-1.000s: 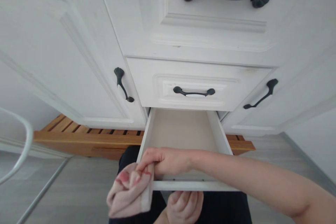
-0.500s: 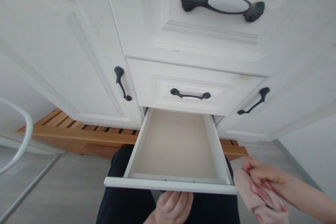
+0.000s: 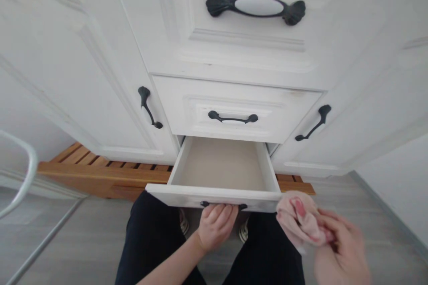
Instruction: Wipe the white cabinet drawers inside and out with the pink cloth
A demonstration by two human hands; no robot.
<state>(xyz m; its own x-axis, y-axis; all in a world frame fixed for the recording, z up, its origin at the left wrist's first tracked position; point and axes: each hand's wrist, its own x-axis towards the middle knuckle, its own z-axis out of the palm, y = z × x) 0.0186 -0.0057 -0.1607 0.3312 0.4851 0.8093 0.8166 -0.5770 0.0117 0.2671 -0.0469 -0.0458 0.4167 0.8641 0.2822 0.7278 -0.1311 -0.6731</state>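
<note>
The bottom drawer of a white cabinet is pulled partway out, and its pale inside shows nothing in it. My left hand has its fingers wrapped round the black handle on the drawer's front. At the drawer's right front corner, my right hand grips a crumpled pink cloth with red marks. The cloth is bunched up against or very close to that corner. My right hand is slightly blurred.
Above the drawer is a shut drawer with a black handle, and cabinet doors flank it. A slatted wooden platform runs below the cabinet. A white curved tube stands at the left. My knees are on either side of the drawer.
The drawer has slid partway in, pushed by my left hand on its handle. My right hand and the cloth have shifted left and turned beside the drawer's corner. The view has moved slightly.
</note>
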